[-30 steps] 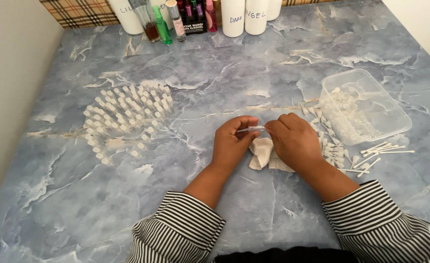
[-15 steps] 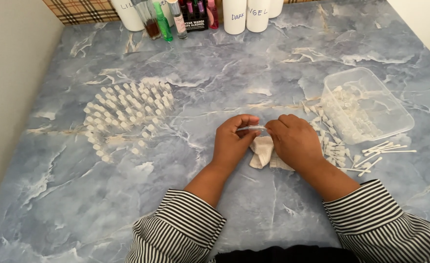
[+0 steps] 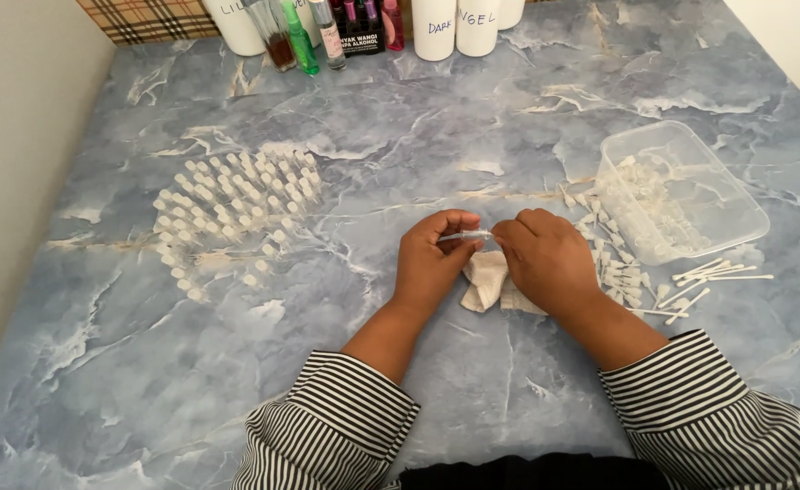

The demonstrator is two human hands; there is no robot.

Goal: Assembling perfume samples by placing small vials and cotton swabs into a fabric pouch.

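while both hands meet over the middle of the table, a small clear vial (image 3: 475,235) lies sideways between them. the left hand (image 3: 432,268) pinches one end of the vial with thumb and fingers closed narrow on it, and the right hand (image 3: 550,263) grips the other end with curled fingers. just under the hands a crumpled white cloth (image 3: 491,281) rests on the table, touching the right hand.

on the right side stands a clear plastic box (image 3: 690,150), open at the top, and inside it lies a heap of small clear vials, piled without order. more loose small vials (image 3: 613,272) are scattered on the table just beside the near left edge of the box. near the box, on the right, lie some thin white sticks (image 3: 713,272); what they are exactly i cannot tell.

on the left side many small white-capped vials (image 3: 228,213) stand upright in a wide group, well apart from the hands.

at the far edge stands a row of containers: white bottles (image 3: 454,23) and slim glass bottles (image 3: 305,36) with brown, green and pink liquid.

the table (image 3: 418,118) has a blue marble pattern with white and tan veins. a plain pale wall is on the left, and a checked fabric (image 3: 146,14) shows at the far left corner. striped sleeves (image 3: 327,426) cover both arms.
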